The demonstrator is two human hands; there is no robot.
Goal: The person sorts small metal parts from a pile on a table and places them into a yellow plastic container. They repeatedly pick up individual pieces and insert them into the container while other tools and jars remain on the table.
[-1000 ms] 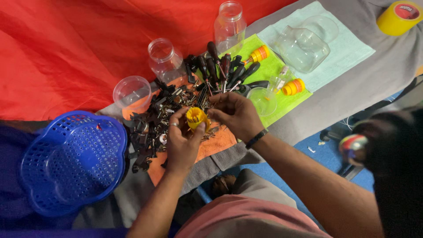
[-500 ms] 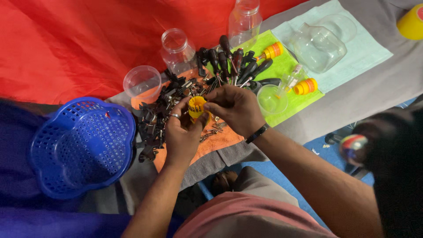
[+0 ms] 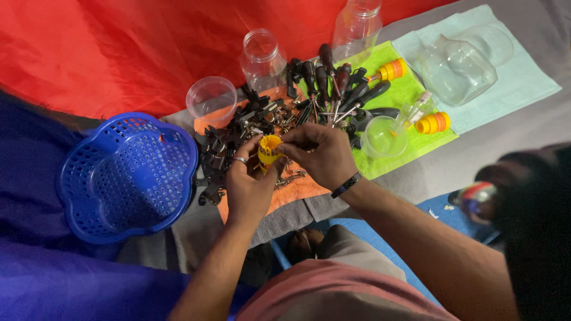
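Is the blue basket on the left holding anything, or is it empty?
Empty, as far as the view shows. The blue basket shows only its bare perforated bottom and walls. The pile of dark metal parts lies beside it.

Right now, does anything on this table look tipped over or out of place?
Yes. The big clear jar lies on its side on the pale green cloth, while the two smaller jars stand upright. Both hands hold a yellow piece.

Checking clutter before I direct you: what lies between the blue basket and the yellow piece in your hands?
In the head view, a heap of dark metal hardware on the orange cloth lies between the blue basket and the yellow piece.
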